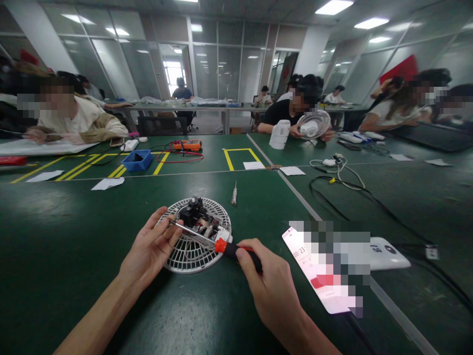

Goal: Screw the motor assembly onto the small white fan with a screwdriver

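In the head view, my right hand (264,273) is wrapped round the black and orange handle of a screwdriver (220,245). Its metal shaft points left, across the fan part, to the fingertips of my left hand (150,249). Those fingers are pinched together at the screwdriver's tip; anything small between them is too tiny to make out. Below the shaft, a round white fan grille (192,259) lies on the table, bearing a black motor assembly (192,211) with wires and small parts. Beyond it lies a small clear-handled screwdriver (234,195).
A lit phone (314,276) and a white device (389,254) lie to the right, near black cables (384,202). Farther off are a blue bin (136,161), an orange multimeter (187,145) and a white fan base (280,134). Across the table, a person holds a fan head (314,124).
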`<state>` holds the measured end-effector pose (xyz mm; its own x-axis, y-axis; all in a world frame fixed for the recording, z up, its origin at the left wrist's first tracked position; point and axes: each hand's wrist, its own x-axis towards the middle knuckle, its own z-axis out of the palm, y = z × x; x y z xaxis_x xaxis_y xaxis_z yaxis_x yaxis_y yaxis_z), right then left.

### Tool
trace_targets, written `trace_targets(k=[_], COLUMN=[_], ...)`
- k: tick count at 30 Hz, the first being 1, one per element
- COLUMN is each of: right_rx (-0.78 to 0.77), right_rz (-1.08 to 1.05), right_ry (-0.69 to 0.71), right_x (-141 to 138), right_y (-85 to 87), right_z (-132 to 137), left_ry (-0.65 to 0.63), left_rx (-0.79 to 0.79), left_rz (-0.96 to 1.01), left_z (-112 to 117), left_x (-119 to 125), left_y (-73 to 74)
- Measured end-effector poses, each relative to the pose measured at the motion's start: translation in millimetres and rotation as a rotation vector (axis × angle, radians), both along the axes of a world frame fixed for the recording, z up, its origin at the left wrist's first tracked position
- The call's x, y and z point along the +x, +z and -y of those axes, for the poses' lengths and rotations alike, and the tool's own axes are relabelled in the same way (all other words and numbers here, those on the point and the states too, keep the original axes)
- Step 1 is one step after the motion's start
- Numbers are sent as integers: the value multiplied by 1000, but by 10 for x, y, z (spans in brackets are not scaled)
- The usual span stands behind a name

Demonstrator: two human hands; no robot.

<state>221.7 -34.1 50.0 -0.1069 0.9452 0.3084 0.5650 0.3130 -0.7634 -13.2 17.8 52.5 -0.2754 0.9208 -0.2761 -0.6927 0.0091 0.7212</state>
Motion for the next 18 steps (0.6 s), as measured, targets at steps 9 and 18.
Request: trace_targets(k=[9, 18], right_rx=[259, 257], right_rz=[12, 54], right_ry=[51, 71], right_x=[27, -13], right_y=[-99, -177], right_z=[-9, -2], left_ry=[37, 12], left_rx=[20, 21], left_rz=[-55, -42], left_z=[9, 20], left_x=[-10, -10], left_y=[36, 26])
